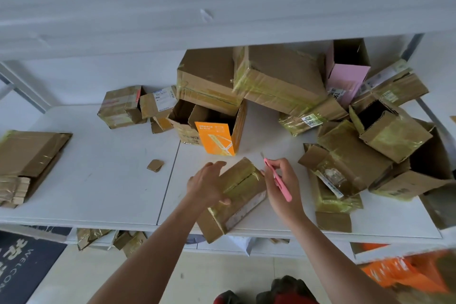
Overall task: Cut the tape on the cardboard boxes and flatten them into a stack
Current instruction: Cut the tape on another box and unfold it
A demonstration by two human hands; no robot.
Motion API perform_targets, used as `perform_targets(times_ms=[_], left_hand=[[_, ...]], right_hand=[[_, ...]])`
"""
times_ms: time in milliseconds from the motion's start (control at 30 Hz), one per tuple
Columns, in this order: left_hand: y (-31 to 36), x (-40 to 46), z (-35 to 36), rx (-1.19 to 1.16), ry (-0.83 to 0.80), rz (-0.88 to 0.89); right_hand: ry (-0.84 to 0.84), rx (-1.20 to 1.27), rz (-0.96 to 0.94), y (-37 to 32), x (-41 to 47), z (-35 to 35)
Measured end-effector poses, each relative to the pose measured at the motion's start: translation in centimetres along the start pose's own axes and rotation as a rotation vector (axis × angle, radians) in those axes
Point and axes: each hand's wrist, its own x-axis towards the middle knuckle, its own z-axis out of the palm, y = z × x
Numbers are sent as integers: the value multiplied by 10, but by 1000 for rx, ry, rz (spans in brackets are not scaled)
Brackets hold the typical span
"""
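Head view, looking down on a white table during box breakdown. Progress, as judged from the layout: a stack of flattened boxes lies well to the left of the hands, so some boxes are already done; a heap of unflattened boxes, many wrapped in yellowish tape and several with open flaps, remains beyond and to the right of the hands, along with an orange box standing just beyond them. The larger part of the work appears to be left.

The box in hand sits at the near edge of the table, partly overhanging it, tilted, with a taped seam running along its upper face. Whether that seam is already cut cannot be told.

The left hand rests over the left side of this box, fingers spread across its top and the thumb pressed against the near face: a steadying hold, not a closed fist. The right hand pinches a pink cutter between thumb and fingers, blade end pointing away from the body and raised just beyond the box's far right corner; the handle runs back past the palm. Both forearms reach in from the lower edge, converging on the box.
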Motion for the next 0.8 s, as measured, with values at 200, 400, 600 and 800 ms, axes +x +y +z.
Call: perform_targets(times_ms=[200,400,600,800], left_hand=[[-11,-18,37,-54,66,97],[-29,-7,34,79,105,158],[-47,3,31,-130,86,180],[-47,2,41,-107,135,174]], right_hand=[[58,70,84,-2,-18,-2],[-34,244,236,-6,-16,-5],[-50,430,350,-12,-23,1],[-37,435,410,-10,-16,-1]])
